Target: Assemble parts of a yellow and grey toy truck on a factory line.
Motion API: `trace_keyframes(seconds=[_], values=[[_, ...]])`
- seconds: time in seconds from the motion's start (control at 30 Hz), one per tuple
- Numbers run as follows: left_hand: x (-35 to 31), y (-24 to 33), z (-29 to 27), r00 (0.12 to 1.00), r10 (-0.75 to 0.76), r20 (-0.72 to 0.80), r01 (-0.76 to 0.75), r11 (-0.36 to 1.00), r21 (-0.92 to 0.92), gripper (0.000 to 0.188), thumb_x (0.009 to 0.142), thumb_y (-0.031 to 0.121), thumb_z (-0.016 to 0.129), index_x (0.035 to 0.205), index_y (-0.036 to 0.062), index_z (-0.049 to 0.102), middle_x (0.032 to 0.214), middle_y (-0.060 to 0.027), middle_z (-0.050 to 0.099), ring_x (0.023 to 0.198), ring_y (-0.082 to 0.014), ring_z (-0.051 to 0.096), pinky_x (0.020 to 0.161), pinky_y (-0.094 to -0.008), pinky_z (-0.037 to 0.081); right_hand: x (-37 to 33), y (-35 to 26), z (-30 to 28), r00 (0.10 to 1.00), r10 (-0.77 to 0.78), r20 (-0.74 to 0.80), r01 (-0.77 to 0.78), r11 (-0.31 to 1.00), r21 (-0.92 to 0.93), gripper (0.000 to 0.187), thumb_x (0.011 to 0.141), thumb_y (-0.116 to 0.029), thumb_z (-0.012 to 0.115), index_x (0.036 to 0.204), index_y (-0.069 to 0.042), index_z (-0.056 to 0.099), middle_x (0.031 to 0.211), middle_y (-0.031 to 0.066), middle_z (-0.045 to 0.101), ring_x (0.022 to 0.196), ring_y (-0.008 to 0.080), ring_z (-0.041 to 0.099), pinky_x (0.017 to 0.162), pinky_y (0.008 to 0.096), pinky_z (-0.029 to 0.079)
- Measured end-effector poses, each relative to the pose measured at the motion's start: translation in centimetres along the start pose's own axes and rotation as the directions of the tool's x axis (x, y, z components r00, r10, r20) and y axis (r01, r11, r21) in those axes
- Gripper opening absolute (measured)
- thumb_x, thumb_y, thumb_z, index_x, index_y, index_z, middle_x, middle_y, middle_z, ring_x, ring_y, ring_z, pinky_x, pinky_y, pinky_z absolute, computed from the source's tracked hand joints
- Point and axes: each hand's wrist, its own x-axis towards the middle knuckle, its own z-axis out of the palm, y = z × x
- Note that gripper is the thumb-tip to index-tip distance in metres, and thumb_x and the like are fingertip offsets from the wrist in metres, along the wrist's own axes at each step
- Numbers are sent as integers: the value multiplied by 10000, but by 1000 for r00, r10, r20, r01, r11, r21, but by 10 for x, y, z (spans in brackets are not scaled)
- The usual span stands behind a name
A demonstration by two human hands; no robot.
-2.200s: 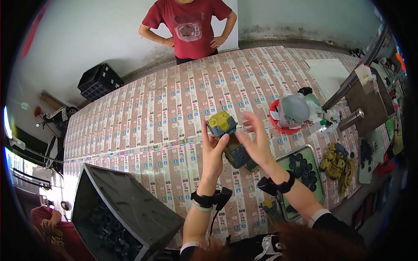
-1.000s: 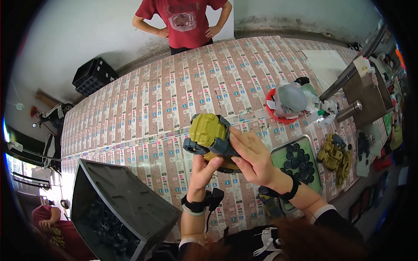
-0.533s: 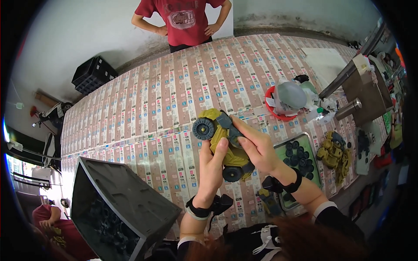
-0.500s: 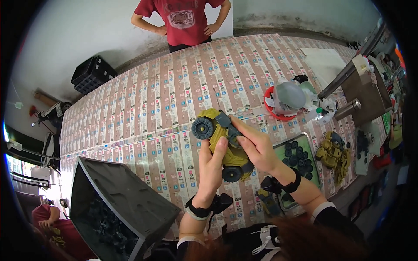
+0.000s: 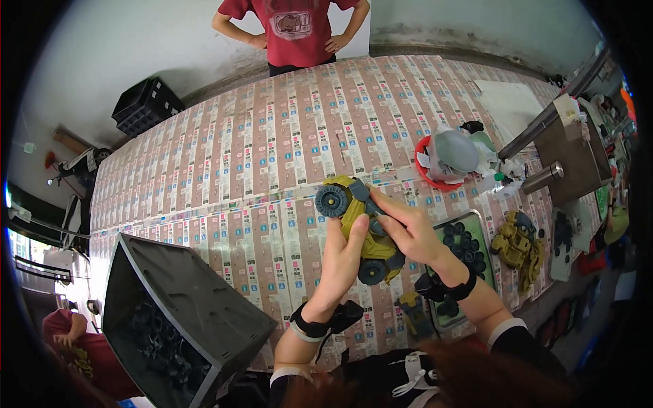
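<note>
**Both your hands on the toy truck, side-on, wheels showing**

Head view: your left hand is curled round the yellow-and-grey toy truck, thumb flat on its side. Your right hand is half closed on the far side, fingers and thumb pressing a grey part. Truck is held above the table, tilted, between both hands; upper wheel and lower wheel face up.

Changes: a second ago the yellow top faced up – now it's the side. About two seconds ago your right hand was spread and lifted; now it's on the truck. Grip about the same as half a second ago, truck slightly further right in view.

Surface: table has a striped, printed covering. Near your right arm, a green tray with dark wheels; beyond it, yellow toy bodies. Grey bin of dark parts at left; red basin further up.

Room: a person in a red shirt opposite, hands on hips – black crate by the pale wall, stained low down.
</note>
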Motion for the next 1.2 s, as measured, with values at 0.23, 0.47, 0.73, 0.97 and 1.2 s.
trace_keyframes(seconds=[0.23,0.47,0.73,0.97,1.2], values=[[3,-13,-21,996,-10,88,8,1000,22,425,859,141,490,1216,7,304,1113,-81,445,996,-137,439,852,-278,372,-5,-5,3,975,-213,-61,200,964,-175,397,828,-84,482,1204,19,409,1217,166,452,1113,233,458,909,288,353],[-2,-27,-46,965,42,259,28,965,-261,593,737,175,637,1222,13,337,1142,-81,467,1042,-166,455,892,-304,361,10,-20,-13,938,278,208,-339,607,719,424,822,-113,541,1203,0,395,1090,87,509,1007,140,478,876,276,369],[1,-4,-23,997,37,75,-36,999,-14,560,771,160,594,1237,-1,328,1142,-84,467,1026,-167,464,871,-294,369,-3,-9,9,959,278,-46,-152,648,746,435,799,-103,568,1184,13,401,1109,90,490,1021,139,455,902,280,345],[-2,8,-5,982,186,37,-175,964,-198,982,643,151,718,1346,111,33,1215,-129,382,1121,-229,409,921,-347,354,-8,-15,24,973,132,-191,52,677,734,517,748,-48,617,1198,8,370,1214,98,407,1047,148,421,910,279,332],[-6,13,0,983,168,80,-140,951,-276,988,637,113,720,1350,100,36,1215,-129,392,1098,-231,436,914,-349,371,-14,-19,17,992,100,-75,-14,685,729,715,735,-76,644,1300,36,221,1273,110,346,1132,169,379,959,298,295]])
